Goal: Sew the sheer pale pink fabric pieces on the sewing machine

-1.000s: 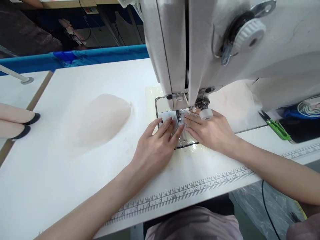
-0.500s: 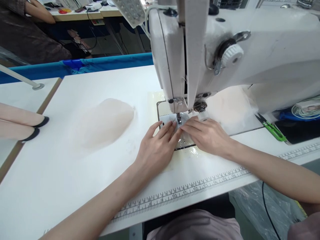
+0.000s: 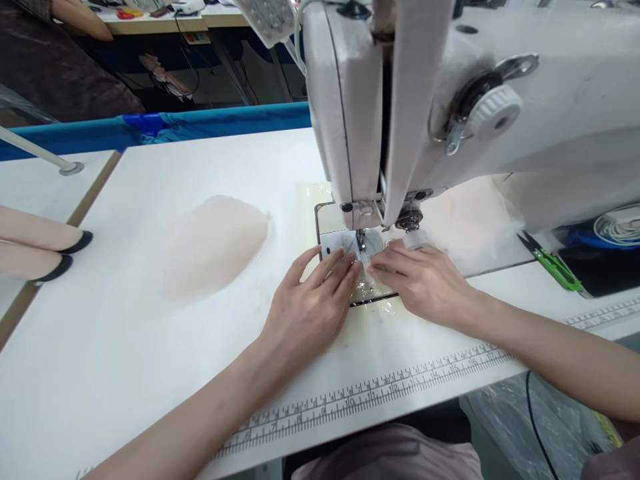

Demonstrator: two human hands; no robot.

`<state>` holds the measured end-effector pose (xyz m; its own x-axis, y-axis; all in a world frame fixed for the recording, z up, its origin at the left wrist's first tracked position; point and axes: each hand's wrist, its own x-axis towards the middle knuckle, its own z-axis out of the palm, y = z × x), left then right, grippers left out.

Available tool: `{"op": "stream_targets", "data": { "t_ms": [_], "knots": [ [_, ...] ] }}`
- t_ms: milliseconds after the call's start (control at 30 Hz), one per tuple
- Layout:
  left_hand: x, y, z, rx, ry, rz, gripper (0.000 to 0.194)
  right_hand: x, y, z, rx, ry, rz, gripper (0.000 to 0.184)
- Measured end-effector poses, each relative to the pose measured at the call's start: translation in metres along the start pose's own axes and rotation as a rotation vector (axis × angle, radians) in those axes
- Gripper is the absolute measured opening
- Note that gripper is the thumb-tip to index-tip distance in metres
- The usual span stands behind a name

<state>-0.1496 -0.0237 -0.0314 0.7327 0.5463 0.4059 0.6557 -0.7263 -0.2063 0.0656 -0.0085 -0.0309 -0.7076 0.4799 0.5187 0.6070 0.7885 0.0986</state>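
Observation:
Just in front of the presser foot (image 3: 361,240) of a white sewing machine (image 3: 345,120), my left hand (image 3: 310,300) lies flat, its fingers stretched over the metal needle plate (image 3: 327,241). My right hand (image 3: 425,280) is closed at the right of the foot, its fingertips pressed together on what looks like thin sheer fabric; its edges are hard to make out. A small gap parts the fingertips of the two hands. Pale, see-through fabric (image 3: 465,213) lies under the machine arm, beyond my right hand. Another sheer beige piece (image 3: 215,247) rests flat at the left.
Green thread snips (image 3: 553,263) lie at the right beside a dark flat object (image 3: 600,270). A printed ruler (image 3: 350,402) runs along the table's front edge. Two beige padded bars with black ends (image 3: 43,250) stick in from the left. A person's arm (image 3: 83,19) shows across the way.
The view has shifted slightly, so the machine appears larger and further right. My right fingertips have drawn a little away from my left hand, which stays flat on the plate.

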Motion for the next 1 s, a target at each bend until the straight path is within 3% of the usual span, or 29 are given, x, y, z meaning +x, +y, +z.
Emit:
{"op": "stream_targets", "data": {
  "t_ms": [600, 1000],
  "knots": [
    [0.0073, -0.0085, 0.0085, -0.066, -0.004, -0.081, 0.035, 0.0022, 0.0058, 0.0037, -0.109, -0.07, 0.025, 0.033],
    [0.0057, -0.0054, 0.0031, -0.017, 0.015, -0.069, 0.032, -0.0011, 0.0073, 0.0047, -0.073, -0.012, 0.026, 0.033]
  ]
}}
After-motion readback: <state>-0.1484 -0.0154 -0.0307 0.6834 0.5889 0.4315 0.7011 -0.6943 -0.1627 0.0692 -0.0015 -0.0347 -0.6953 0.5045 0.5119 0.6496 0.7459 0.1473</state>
